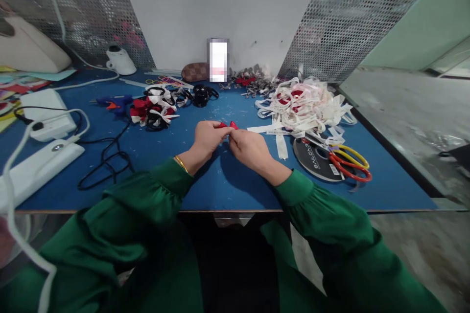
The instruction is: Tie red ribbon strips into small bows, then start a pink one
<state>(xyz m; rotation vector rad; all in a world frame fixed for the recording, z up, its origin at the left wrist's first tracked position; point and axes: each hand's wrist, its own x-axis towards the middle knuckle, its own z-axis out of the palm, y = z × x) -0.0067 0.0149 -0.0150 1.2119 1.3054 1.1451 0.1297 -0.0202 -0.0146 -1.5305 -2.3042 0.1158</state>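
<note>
Left hand [207, 138] and right hand [251, 149] are meeting above the middle of the blue bench [227, 193], fingertips close together. Both are gripping a small piece of red satin ribbon [234, 125], which is peeking out at the far side of the fingers (its full shape is hiding behind them). Green sleeves [147, 205] are reaching in from the near side, and a gold bangle [181, 164] is circling the left wrist.

To the right, a loose heap of white ribbon [312, 102] is spreading over the bench, with a few red bits showing in it; one printed strip is trailing left toward the right hand. Nearer, scissors [338, 162] with yellow and red handles are lying partly across a black spool disc [308, 159].

To the left, a cluster of red, white and black hair bows [152, 110] is sitting beside a blue glue gun [123, 101]. Farther left and nearer, a white power strip [47, 168] is lying at a slant. At the far side, a phone with a bright, blurred screen [218, 61] is standing upright beside a brown checked case [194, 72].
</note>
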